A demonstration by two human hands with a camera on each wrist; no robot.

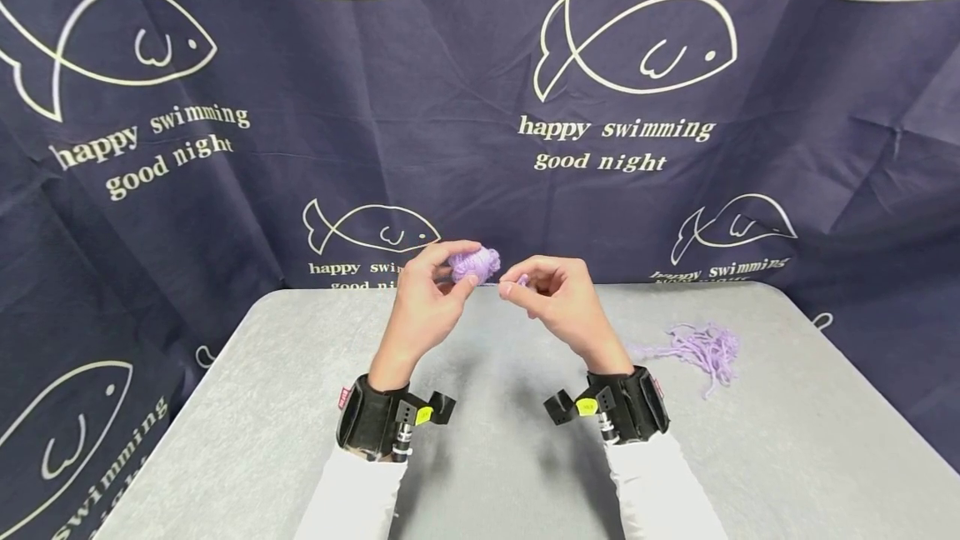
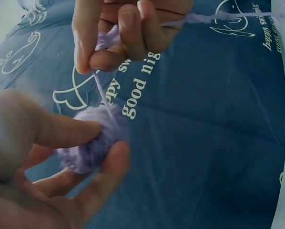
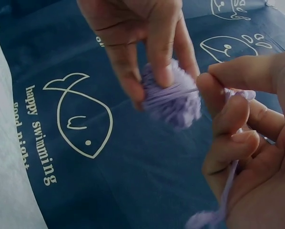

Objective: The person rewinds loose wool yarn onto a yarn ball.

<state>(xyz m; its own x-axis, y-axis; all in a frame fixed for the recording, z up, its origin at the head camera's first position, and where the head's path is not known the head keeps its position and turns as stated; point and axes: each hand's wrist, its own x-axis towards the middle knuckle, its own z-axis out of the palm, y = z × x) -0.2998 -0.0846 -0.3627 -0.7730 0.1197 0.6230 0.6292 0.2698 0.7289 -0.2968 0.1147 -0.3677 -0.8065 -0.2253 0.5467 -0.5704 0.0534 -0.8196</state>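
Observation:
A small ball of lilac yarn is held between the thumb and fingers of my left hand, above the far edge of the table. From it a short taut strand runs to my right hand, which pinches it between thumb and index finger. More yarn passes through the curled fingers of the right hand and trails from them, as the right wrist view shows. In that view the ball has strands wrapped side by side around it.
A loose, tangled heap of lilac yarn lies on the grey table, right of my right wrist. Behind the table hangs a dark blue cloth printed with white fish and words. Both wrists wear black straps with small camera mounts.

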